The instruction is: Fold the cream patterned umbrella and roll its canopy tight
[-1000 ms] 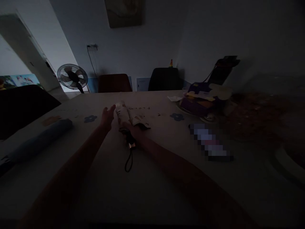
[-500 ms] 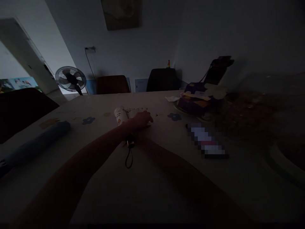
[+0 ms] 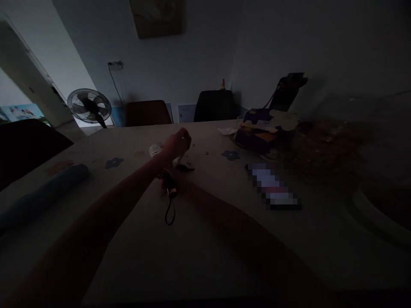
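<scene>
A folded white umbrella (image 3: 156, 149) lies on the table, its dark handle and looped wrist cord (image 3: 170, 212) towards me. My left hand (image 3: 178, 143) is closed above it, crossing over from the left. From its fingers a pale strip, seemingly the umbrella's strap or a fold of cloth, runs down to the umbrella. My right hand (image 3: 167, 176) is wrapped round the umbrella just above the handle, mostly in shadow and partly behind the left forearm. A dark flap (image 3: 186, 167) sticks out to the right of it. The scene is very dim.
A second folded umbrella, blue-grey (image 3: 48, 190), lies on the left. On the right are a phone (image 3: 272, 186) with a blurred screen, a purple box (image 3: 257, 139) and a reddish heap (image 3: 330, 149) under something clear. Chairs (image 3: 147, 113) and a fan (image 3: 89, 107) stand beyond the table (image 3: 205, 248).
My left hand has risen from beside the umbrella and its fingers have closed, drawing up a pale strip. My right hand stays at the handle. The view has shifted slightly.
</scene>
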Demonstrator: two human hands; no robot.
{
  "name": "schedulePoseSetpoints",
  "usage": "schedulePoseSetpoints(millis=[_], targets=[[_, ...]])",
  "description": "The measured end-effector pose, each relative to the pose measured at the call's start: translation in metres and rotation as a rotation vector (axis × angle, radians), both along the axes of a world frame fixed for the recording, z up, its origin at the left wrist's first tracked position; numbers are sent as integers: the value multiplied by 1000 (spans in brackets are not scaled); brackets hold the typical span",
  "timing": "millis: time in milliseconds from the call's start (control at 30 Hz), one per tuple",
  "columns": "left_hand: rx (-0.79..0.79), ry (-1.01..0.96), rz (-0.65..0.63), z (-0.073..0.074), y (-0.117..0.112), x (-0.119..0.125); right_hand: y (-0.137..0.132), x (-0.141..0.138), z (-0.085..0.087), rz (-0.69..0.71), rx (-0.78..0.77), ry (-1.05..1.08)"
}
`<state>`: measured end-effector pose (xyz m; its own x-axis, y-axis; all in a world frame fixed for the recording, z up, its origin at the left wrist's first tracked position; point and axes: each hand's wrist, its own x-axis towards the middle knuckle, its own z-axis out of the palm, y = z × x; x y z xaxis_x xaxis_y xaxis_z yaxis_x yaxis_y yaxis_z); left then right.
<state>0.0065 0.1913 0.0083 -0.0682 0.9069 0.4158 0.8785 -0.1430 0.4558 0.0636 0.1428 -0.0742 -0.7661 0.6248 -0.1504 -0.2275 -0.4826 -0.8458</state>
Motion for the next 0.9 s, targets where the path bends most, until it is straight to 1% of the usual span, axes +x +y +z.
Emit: schedulePoseSetpoints(millis=[67,167,200,233,267,367,433,500,533,600,633,700,800,900], targets=[[90,-202,-6,4,-4,-25,0,1,4,24,-62,15],[191,-391,-33,4,-21,-66,0,3,12,18,-149,4],[219,-431,-81,4,-29,-77,0,3,14,21,-170,-2],[220,-470,-130,2,-38,-87,0,3,14,21,-180,-2],[205,-518,-152,0,-48,-95,1,2,14,23,-179,2],[140,-633,-75,-11,-77,-112,4,-1,9,-14,-132,37],[123,-715,-38,-23,-92,-119,7,-3,5,-40,-100,31],[111,-772,-5,-38,-102,-125,8,-3,3,-50,-91,-5],[101,-757,32,-45,-105,-128,8,-3,3,-45,-90,-28],[55,-636,116,-59,-107,-135,6,-2,4,-23,-88,-72],[35,-566,134,-64,-107,-137,5,-1,5,-17,-82,-94],[26,-466,104,-71,-107,-141,0,0,9,-40,-59,-122],[81,-352,-16,-78,-105,-143,-8,2,13,-95,-8,-136],[94,-196,-24,-84,-104,-141,-12,4,15,-91,42,-143]])
